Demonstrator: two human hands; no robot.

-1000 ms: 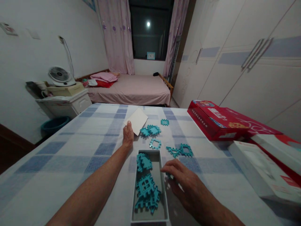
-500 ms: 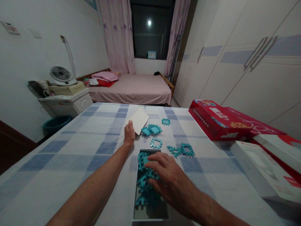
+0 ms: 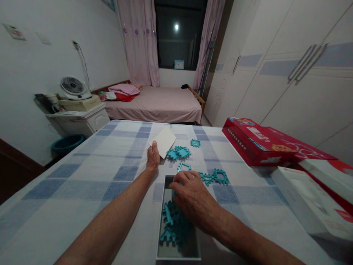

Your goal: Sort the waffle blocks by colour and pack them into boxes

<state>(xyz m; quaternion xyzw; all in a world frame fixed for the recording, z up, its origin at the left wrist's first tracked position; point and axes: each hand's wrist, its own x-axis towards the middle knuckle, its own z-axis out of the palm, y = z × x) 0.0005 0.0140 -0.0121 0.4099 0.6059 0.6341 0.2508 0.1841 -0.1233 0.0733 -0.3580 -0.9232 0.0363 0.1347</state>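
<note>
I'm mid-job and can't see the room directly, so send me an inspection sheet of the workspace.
Surface: blue-and-white checked tablecloth.
Job's things: turquoise notched plastic-looking pieces in a pale grey rectangular tray, others on the cloth beyond; a cream flat card.
Clutter: glossy red printed box and white oblong box, both at right.
Hands: left hand at the card's near edge; right hand over the tray, fingertips partly hidden, grip unclear.
Cables: thin dark cable on the left wall.
Surroundings: round white fan, pink-covered bed, dark window.
</note>
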